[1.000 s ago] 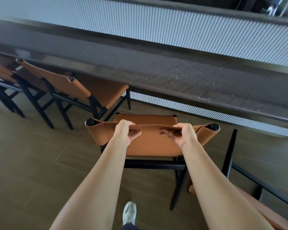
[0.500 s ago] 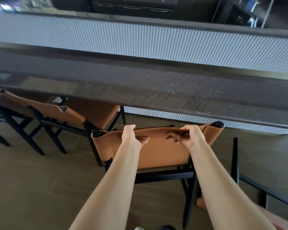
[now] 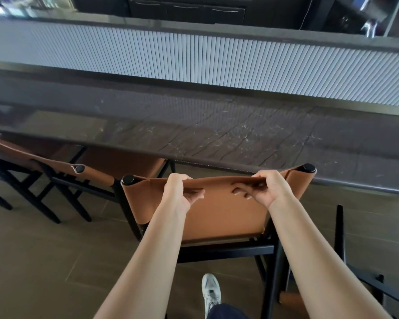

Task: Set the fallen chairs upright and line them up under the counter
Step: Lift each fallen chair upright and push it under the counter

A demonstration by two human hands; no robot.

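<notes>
An upright chair with a tan leather backrest (image 3: 219, 212) and black frame stands right in front of me, its seat tucked under the dark stone counter (image 3: 217, 134). My left hand (image 3: 181, 192) grips the backrest's top edge left of centre. My right hand (image 3: 268, 188) grips the same edge right of centre. Another tan chair (image 3: 95, 173) stands upright to its left, also under the counter. At the lower right a fallen chair (image 3: 341, 240) shows only black legs and a bit of tan leather.
The counter's front edge runs across the view just beyond the held backrest. A ribbed white panel (image 3: 217, 58) rises behind the counter top. More chair frames (image 3: 0, 180) stand at the far left. My white shoe (image 3: 211, 293) is on the brown tiled floor.
With both hands on its backrest, the chair has moved forward until its seat went under the counter, closing up to the chair on its left. I have stepped closer.
</notes>
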